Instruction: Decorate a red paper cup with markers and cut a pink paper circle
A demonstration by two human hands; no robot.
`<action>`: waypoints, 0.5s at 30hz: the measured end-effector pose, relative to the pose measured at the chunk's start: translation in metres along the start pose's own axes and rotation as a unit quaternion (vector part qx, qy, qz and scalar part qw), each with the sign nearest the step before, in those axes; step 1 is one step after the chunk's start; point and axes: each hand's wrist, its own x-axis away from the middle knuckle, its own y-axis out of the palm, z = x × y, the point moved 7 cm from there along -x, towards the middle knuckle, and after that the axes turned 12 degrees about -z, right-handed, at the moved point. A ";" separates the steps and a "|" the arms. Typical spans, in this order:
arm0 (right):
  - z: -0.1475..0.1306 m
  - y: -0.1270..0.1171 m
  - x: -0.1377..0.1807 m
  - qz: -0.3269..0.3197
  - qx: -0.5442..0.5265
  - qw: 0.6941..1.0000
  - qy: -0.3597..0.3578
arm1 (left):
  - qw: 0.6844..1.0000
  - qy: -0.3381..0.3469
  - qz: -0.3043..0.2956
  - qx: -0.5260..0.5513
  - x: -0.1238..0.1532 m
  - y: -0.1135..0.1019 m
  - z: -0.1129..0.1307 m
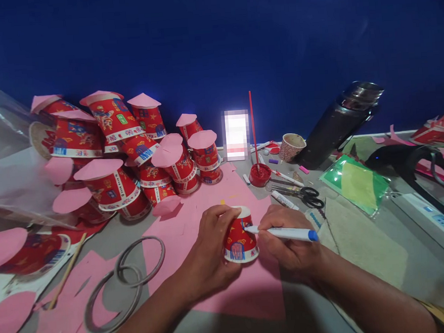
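Left hand (214, 240) curling round red cup (236, 234), narrow end facing up, over pink paper (253, 291); right hand (286, 240) pinching marker (293, 233), tip touching cup. Paper's right edge running beneath right hand. Grey rings (88, 308) overlapping at left. Scissors (301, 193) lying beyond right hand. Farther, cone-topped cups (113, 189) piling left, black flask (333, 120) tilting before blue wall (206, 46).

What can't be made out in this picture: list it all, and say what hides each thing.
All in the head view:
Red cup being held: far side turned away; left side covered by the left hand.
White marker in use: part of its barrel hidden by the right hand.
Bright object at the back: obscured by pixel blocks.
Power strip: one end cut off by the right edge.
Lying marker: print too small to read.
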 end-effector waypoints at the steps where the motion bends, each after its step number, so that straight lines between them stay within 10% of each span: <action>1: 0.000 0.000 0.000 0.000 0.003 1.000 -0.001 | 1.000 0.000 0.000 -0.002 0.000 0.000 0.000; 15: 0.000 -0.005 0.000 0.048 0.008 0.999 -0.007 | 1.000 -0.003 -0.007 0.006 0.000 -0.001 0.001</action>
